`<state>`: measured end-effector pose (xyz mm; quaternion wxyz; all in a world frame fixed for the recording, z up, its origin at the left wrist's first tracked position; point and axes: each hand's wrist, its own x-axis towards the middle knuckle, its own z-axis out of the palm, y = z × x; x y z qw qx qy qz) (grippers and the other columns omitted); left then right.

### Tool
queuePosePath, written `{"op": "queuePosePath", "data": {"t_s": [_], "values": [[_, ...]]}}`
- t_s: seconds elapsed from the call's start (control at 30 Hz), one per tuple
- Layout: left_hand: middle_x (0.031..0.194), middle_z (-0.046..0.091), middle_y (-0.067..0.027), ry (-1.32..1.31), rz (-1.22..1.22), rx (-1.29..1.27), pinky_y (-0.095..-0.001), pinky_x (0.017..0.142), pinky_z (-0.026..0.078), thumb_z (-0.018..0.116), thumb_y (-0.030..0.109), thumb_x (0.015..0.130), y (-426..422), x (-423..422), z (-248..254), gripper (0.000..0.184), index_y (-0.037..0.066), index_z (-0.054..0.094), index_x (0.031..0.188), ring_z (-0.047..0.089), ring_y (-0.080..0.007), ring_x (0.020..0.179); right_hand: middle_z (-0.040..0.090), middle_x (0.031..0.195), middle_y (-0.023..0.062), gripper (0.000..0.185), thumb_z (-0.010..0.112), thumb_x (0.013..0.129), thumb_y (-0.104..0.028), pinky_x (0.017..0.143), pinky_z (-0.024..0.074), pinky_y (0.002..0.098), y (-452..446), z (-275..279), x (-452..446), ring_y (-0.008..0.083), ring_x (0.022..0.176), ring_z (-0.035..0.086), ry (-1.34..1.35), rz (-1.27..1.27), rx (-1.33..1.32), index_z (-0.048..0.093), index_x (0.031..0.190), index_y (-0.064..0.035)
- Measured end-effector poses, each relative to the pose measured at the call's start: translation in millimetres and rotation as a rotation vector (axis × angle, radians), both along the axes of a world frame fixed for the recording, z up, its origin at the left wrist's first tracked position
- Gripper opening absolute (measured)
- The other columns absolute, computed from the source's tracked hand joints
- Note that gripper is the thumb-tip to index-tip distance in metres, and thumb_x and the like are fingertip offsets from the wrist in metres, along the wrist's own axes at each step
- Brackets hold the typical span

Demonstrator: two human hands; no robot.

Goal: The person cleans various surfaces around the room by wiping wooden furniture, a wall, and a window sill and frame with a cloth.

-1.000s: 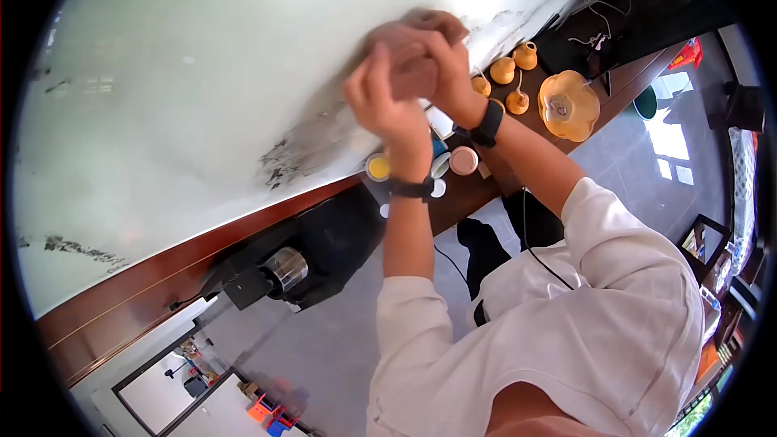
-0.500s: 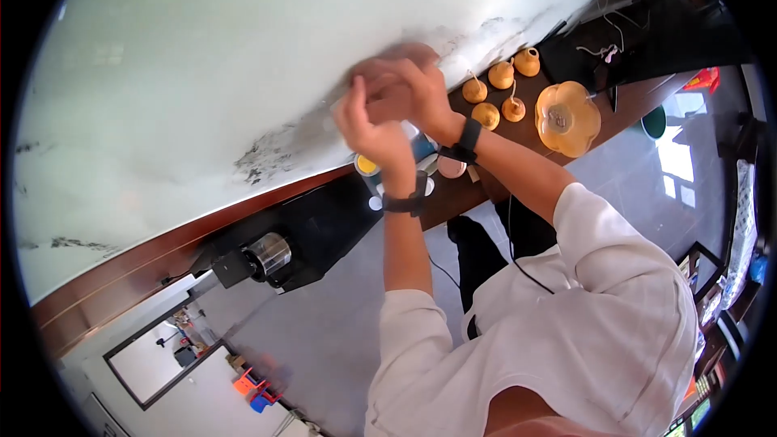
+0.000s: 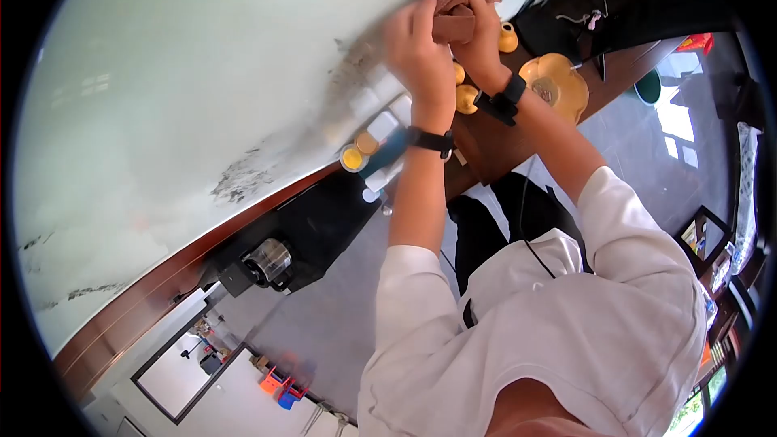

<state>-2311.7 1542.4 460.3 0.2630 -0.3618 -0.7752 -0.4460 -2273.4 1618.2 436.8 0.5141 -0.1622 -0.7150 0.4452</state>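
Observation:
A brown cloth [image 3: 453, 26] is bunched against the pale, dark-marked wall [image 3: 202, 73] near the top of the view. My left hand [image 3: 419, 44] is closed on the cloth's left side, somewhat blurred. From the right, the fingers of my right hand [image 3: 479, 28] curl over the same cloth. Both wrists wear black bands. Just below the hands are small orange-yellow gourds [image 3: 467, 99], partly hidden by my right wrist. A flower-shaped amber bowl [image 3: 573, 91] stands to the right of that wrist.
Several containers, one yellow-topped [image 3: 352, 159], stand along the wall left of my left forearm. A dark wooden table [image 3: 486, 146] lies beneath the arms. A black machine with a clear jug [image 3: 271, 259] is at lower left. A green bin [image 3: 647, 87] stands on the floor at right.
Both hands have moved up and to the right along the wall with the brown cloth. The camera view has shifted slightly, and my arms now cover more of the gourds.

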Motion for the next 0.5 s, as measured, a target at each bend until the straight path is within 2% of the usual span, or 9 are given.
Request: {"op": "queuePosePath", "data": {"t_s": [0.07,0.1,0.17,0.2,0.23,0.37,0.43,0.47,0.5], "values": [[0.098,0.068,-0.0074,-0.069,0.025,-0.027,-0.0391,0.08,0.054,0.065,-0.009,0.072,-8.4,4.0,-29.8,0.041,0.009,0.074,0.107,0.065,-0.0301,0.092,0.073,0.093,0.0071,0.018,0.066,0.083,-0.005,0.072,0.0545,0.0335,-6.4,-30.0,3.8,0.0261,0.084,0.068,-0.1,-0.025,0.012,0.063,0.101,-0.0076],[0.098,0.068,-0.008,-0.116,0.045,-0.047,-0.0396,0.081,0.053,0.065,-0.009,0.072,-14.6,5.8,-38.9,0.041,0.009,0.074,0.107,0.065,-0.0309,0.092,0.073,0.095,0.0076,0.02,0.068,0.082,-0.007,0.074,0.0537,0.0366,-13.1,-38.9,3.9,0.0313,0.085,0.067,-0.14,-0.031,-0.013,0.064,0.102,-0.01],[0.099,0.068,-0.0093,-0.204,0.088,-0.09,-0.0406,0.081,0.053,0.064,-0.01,0.071,-32.4,7.5,-53.4,0.041,0.008,0.073,0.107,0.065,-0.0323,0.093,0.071,0.095,0.0081,0.026,0.071,0.077,-0.008,0.077,0.0532,0.0388,-32.6,-54.2,7.0,0.0338,0.092,0.066,-0.284,0.027,-0.159,0.065,0.102,-0.0132],[0.1,0.068,-0.0114,-0.273,0.115,-0.097,-0.0419,0.082,0.053,0.063,-0.011,0.071,-44.1,8.0,-64.6,0.042,0.006,0.072,0.108,0.065,-0.0342,0.093,0.068,0.102,0.0089,0.033,0.073,0.072,-0.007,0.08,0.0525,0.0401,-38.4,-68.0,11.6,0.0354,0.097,0.063,-0.374,0.071,-0.074,0.065,0.103,-0.0146],[0.101,0.068,-0.0132,-0.295,0.139,-0.102,-0.0416,0.083,0.053,0.064,-0.011,0.071,-59.3,7.6,-79.8,0.041,0.005,0.071,0.108,0.065,-0.0347,0.093,0.064,0.112,0.0095,0.036,0.073,0.069,-0.005,0.081,0.0519,0.0416,-46.8,-77.5,12.1,0.0356,0.102,0.061,-0.341,0.112,-0.003,0.064,0.103,-0.0132],[0.101,0.068,-0.0166,-0.506,0.187,-0.16,-0.0402,0.09,0.051,0.066,-0.007,0.073,-117.3,54.1,-123.6,0.035,0.001,0.07,0.107,0.064,-0.0356,0.098,0.059,0.12,0.0108,0.043,0.073,0.068,-0.005,0.086,0.0524,0.0414,-89.3,-112.0,59.0,0.0359,0.11,0.058,-0.509,0.265,-0.066,0.063,0.109,-0.0148],[0.106,0.067,-0.0176,-0.68,0.146,-0.257,-0.0413,0.093,0.05,0.065,-0.005,0.075,-137.2,91.5,-150.7,0.035,0.0,0.068,0.11,0.063,-0.0359,0.101,0.058,0.123,0.0104,0.042,0.071,0.07,-0.005,0.088,0.0527,0.0407,-109.4,-153.3,97.4,0.0351,0.112,0.058,-0.628,0.249,-0.08,0.063,0.11,-0.0152],[0.115,0.064,-0.0186,-0.807,0.066,-0.283,-0.0419,0.096,0.048,0.064,-0.003,0.078,-149.3,109.8,-175.7,0.04,0.0,0.063,0.118,0.061,-0.035,0.106,0.058,0.124,0.0113,0.043,0.071,0.071,-0.005,0.09,0.0524,0.0411,-117.5,-172.8,119.9,0.0355,0.113,0.057,-0.712,0.255,-0.134,0.063,0.113,-0.0156],[0.116,0.062,-0.0205,-0.779,0.029,-0.391,-0.0441,0.099,0.046,0.059,-0.008,0.078,-158.9,130.2,-198.0,0.045,0.001,0.059,0.123,0.057,-0.0373,0.112,0.058,0.125,0.0122,0.045,0.071,0.072,-0.006,0.091,0.0521,0.0415,-125.3,-193.2,144.5,0.036,0.114,0.057,-0.797,0.264,-0.192,0.063,0.116,-0.0161]]}}
